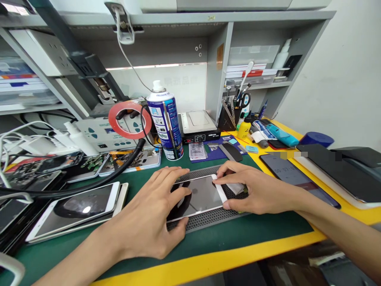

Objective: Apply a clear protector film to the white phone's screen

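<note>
A white phone [204, 194] lies screen up on a perforated grey pad [208, 217] in the middle of the green mat [253, 230], long edges running left to right. The left hand [154, 214] is spread open and lies flat over the phone's left end, fingertips on the glass, gripping nothing. The right hand [256, 188] closes around the right end, thumb at the near corner and fingers at the far corner, with a white cloth [235, 187] under the palm (whether it is gripped, I cannot tell).

The pad's rim shows on every side of the phone. Bare mat runs from it to the yellow bench edge [208, 262]. To the left, stacked phones [74, 208] sit near the wrist; behind, a spray can [165, 123] stands close; to the right, a dark phone [285, 171] lies just beside the right hand.
</note>
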`<action>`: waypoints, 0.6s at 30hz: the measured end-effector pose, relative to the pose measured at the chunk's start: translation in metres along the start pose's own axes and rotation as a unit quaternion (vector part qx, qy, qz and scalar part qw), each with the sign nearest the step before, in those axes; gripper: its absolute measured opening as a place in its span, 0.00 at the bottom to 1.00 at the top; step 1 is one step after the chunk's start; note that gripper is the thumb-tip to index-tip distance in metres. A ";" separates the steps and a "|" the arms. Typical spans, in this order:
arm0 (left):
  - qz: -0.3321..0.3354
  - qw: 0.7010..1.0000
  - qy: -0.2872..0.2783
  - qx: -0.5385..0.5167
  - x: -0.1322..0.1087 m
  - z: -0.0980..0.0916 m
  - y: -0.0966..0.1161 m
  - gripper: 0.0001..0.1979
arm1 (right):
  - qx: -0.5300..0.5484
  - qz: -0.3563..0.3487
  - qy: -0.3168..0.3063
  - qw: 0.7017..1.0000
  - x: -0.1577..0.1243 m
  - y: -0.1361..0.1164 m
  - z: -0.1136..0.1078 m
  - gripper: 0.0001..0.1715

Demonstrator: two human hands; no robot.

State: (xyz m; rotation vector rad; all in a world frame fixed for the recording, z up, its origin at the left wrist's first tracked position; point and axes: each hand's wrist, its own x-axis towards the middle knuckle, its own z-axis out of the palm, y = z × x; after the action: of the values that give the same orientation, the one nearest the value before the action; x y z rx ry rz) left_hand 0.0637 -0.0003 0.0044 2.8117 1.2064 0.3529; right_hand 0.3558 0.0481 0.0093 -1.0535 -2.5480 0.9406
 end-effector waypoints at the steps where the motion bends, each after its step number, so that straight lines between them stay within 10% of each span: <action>1: 0.000 1.000 -0.002 0.000 0.000 0.000 0.000 0.20 | 0.000 -0.002 0.001 1.000 0.000 0.000 0.000 0.29; 18: 0.014 1.000 -0.015 0.008 0.006 -0.003 0.002 0.20 | -0.014 -0.016 0.004 1.000 0.001 0.002 0.001 0.27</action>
State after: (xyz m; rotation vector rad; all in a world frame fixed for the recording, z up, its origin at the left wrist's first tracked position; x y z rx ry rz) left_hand 0.0683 0.0022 0.0085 2.8383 1.1713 0.3043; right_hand 0.3556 0.0491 0.0072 -1.0189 -2.5705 0.8924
